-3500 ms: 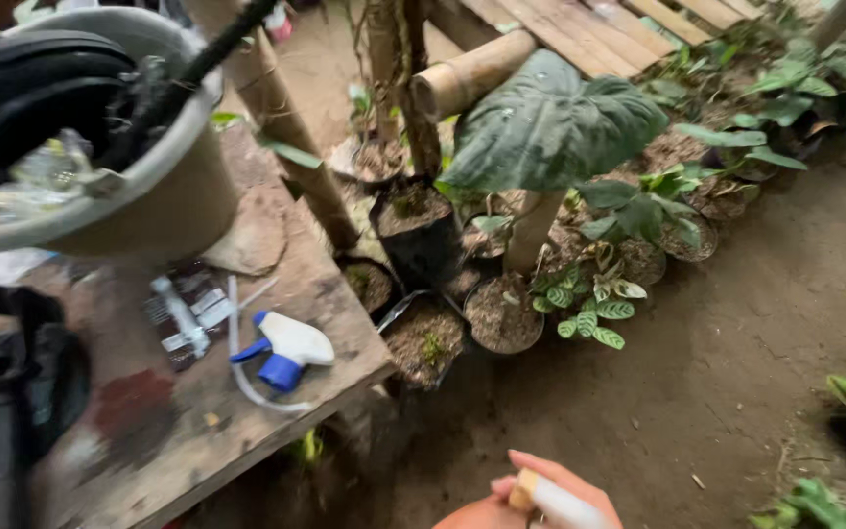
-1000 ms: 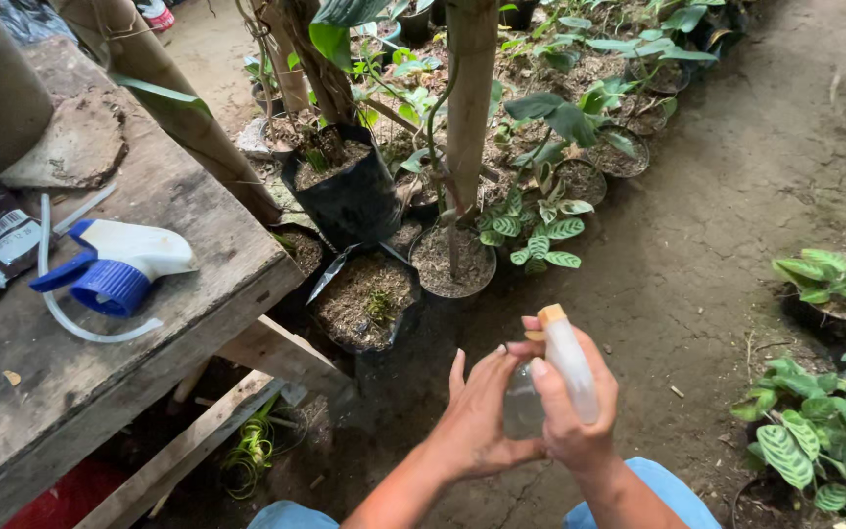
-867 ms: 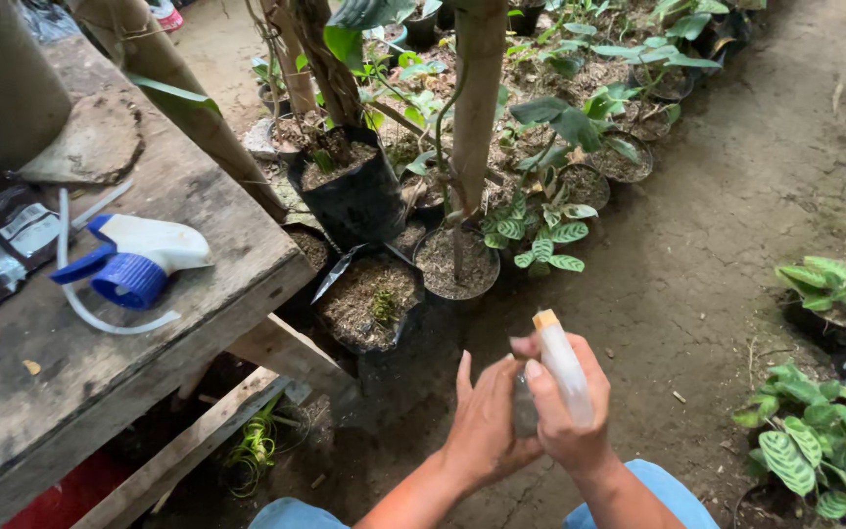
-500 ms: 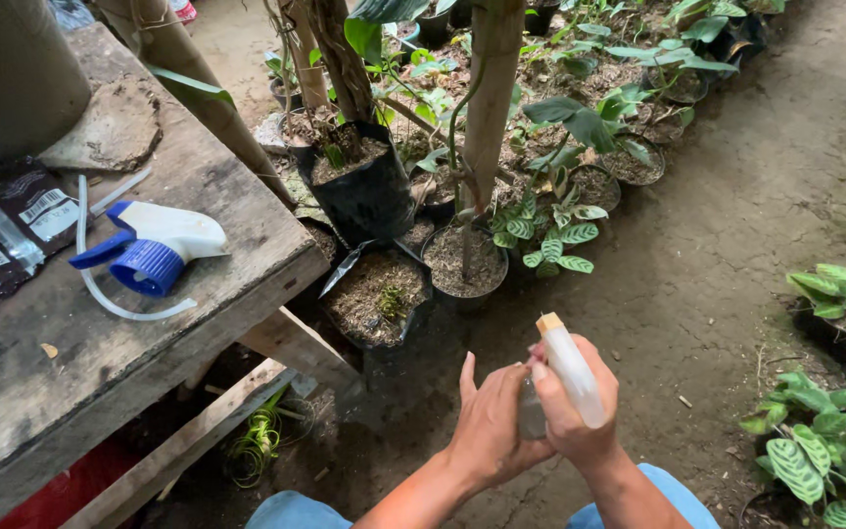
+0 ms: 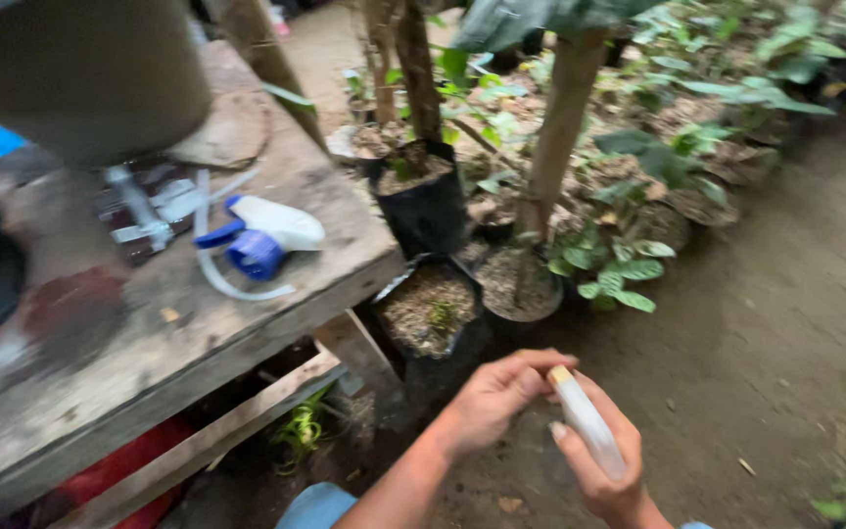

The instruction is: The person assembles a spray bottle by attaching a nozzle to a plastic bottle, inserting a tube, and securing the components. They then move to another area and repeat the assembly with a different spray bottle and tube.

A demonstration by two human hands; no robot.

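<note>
My right hand [image 5: 604,470] grips a small white tube-shaped bottle [image 5: 586,434] with a pale yellow tip, held slanting upward at the bottom of the view. My left hand [image 5: 493,397] reaches over from the left, its fingertips touching the tip of the bottle. Both hands hover above the dirt ground, just right of a worn wooden bench [image 5: 188,333]. On the bench lies a blue and white spray head with its thin tube [image 5: 258,240].
Black nursery bags of soil [image 5: 433,309] and potted leafy plants [image 5: 614,274] stand by the bench's corner. A wooden post [image 5: 560,118] rises behind them. A large grey tub [image 5: 80,69] and small packets [image 5: 139,211] sit on the bench. Bare dirt ground [image 5: 766,333] stretches right.
The view swung left, showing more of the bench. My left hand moved from beside the bottle up to its tip, and both hands dropped lower right in the view.
</note>
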